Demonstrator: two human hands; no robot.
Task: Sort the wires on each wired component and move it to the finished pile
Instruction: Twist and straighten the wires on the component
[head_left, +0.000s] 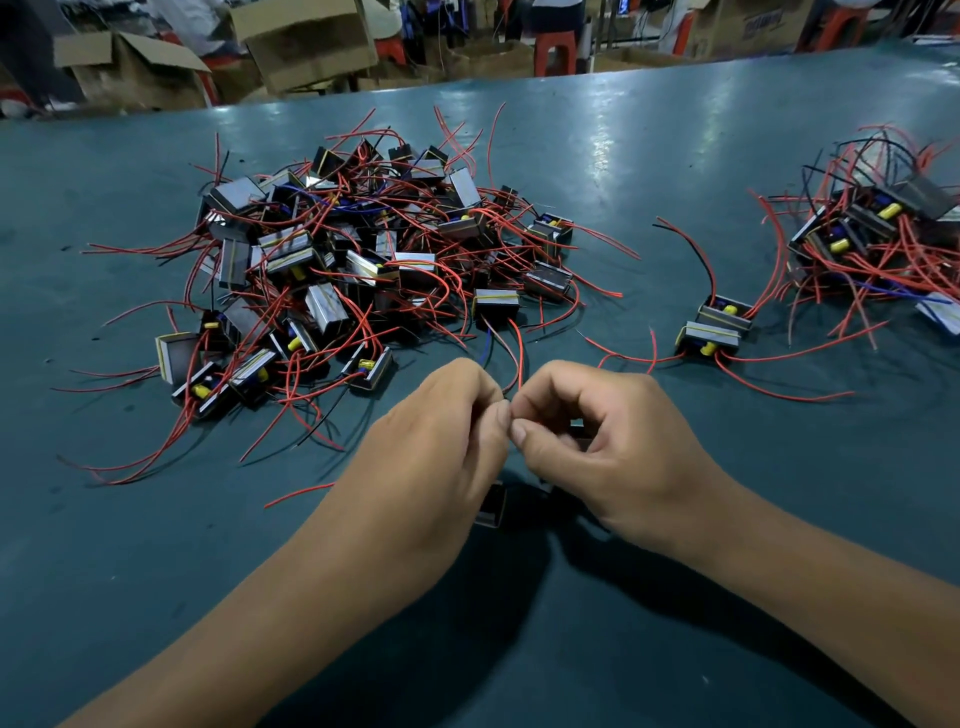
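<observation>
Hands met over the table (675, 171): left hand (441, 441) and right hand (597, 441) both pinched a red wire (517, 364), component (491, 504) hanging beneath

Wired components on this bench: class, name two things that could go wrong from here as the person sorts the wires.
1. Both hands pinch a red wire that runs toward the big pile; pulling may drag tangled neighbours along.
2. Two components sit between the piles, so they could be mistaken for finished or unfinished.
</observation>
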